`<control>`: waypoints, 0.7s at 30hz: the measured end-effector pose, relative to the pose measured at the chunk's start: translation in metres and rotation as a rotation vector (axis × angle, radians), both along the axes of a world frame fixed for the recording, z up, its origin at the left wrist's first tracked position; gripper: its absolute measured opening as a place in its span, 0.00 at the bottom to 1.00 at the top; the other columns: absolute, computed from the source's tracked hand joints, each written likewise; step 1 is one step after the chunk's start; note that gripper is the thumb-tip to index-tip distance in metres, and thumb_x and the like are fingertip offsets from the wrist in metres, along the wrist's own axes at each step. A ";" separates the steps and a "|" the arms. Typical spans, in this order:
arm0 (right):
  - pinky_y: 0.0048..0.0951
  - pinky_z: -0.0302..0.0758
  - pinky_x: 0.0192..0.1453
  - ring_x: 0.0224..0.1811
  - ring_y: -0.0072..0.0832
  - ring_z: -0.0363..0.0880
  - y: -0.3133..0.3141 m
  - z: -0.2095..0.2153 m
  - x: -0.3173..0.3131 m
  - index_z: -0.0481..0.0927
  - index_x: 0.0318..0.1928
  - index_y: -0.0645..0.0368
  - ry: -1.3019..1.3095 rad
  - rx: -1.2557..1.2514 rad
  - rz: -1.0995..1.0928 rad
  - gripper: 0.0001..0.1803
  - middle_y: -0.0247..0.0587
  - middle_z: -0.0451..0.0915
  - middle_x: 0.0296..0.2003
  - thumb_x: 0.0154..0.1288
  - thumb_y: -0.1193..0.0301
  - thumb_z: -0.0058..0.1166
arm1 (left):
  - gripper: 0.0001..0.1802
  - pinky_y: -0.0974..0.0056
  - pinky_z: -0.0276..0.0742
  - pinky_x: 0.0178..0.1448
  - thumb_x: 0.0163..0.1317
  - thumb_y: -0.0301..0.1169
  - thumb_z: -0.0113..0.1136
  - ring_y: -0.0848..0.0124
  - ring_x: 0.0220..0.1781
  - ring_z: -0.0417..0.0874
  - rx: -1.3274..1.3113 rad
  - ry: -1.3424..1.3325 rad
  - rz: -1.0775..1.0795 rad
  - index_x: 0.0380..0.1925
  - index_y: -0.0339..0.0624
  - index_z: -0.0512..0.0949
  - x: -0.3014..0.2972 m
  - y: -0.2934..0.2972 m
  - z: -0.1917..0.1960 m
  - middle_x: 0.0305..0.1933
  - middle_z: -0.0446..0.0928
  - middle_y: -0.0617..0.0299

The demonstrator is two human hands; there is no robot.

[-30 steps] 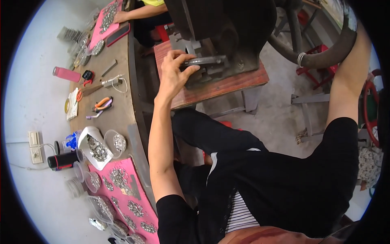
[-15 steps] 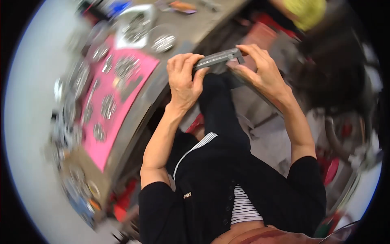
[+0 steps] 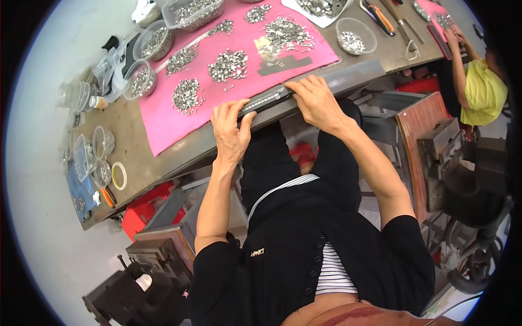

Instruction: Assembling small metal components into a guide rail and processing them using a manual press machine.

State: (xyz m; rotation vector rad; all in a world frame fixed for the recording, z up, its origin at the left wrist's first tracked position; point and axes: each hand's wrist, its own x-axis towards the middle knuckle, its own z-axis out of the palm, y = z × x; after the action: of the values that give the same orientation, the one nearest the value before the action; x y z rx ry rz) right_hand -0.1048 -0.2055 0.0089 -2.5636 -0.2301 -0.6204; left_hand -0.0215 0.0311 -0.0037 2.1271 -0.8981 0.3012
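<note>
A long dark bar [image 3: 266,101] with a row of small shiny metal pieces along it spans my two hands at the bench's near edge. My left hand [image 3: 230,129] grips its left end between thumb and fingers. My right hand [image 3: 317,106] is closed on the other end, with its thumb hidden. Just beyond lies a pink sheet [image 3: 155,122] bearing several heaps of small silvery metal parts, such as the heap [image 3: 227,66] in the middle. A flat grey strip [image 3: 285,66] rests on the sheet near my right hand.
Clear tubs of metal parts [image 3: 154,44] stand behind and left of the sheet; another tub [image 3: 356,37] stands right. Orange-handled pliers [image 3: 380,20] lie beyond it. A co-worker in yellow [image 3: 484,96] sits at far right. Dark machines [image 3: 462,174] flank me below bench height.
My view has swung so the bench, formerly at the left, now lies ahead. The bar, still in both hands, has come to the bench's near edge.
</note>
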 end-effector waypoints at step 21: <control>0.42 0.71 0.61 0.56 0.44 0.74 0.019 -0.015 0.030 0.79 0.58 0.57 -0.109 0.029 -0.159 0.28 0.43 0.77 0.53 0.56 0.69 0.70 | 0.17 0.33 0.37 0.81 0.60 0.30 0.69 0.54 0.73 0.72 -0.082 -0.313 0.000 0.51 0.47 0.83 0.019 -0.008 -0.005 0.64 0.79 0.64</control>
State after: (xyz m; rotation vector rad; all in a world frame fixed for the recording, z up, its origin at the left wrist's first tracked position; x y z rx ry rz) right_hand -0.0753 -0.1861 -0.0060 -2.5397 -0.0538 -0.8174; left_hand -0.0023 0.0231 -0.0085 2.0365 -1.0434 0.6738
